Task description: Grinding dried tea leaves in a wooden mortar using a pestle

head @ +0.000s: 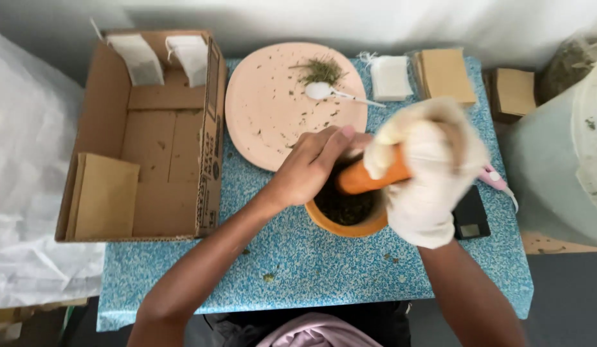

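Right now my gloved right hand grips the orange pestle in the mortar mid-desk; my bare left hand cups the rim. A hard stroke could pinch those fingers or fling herbs out.

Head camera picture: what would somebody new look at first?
Probably the gloved right hand in the middle, gripping an orange pestle in an orange mortar of dark crushed herbs, which the bare left hand steadies. Behind sits a round pink plate; left, an open cardboard box.
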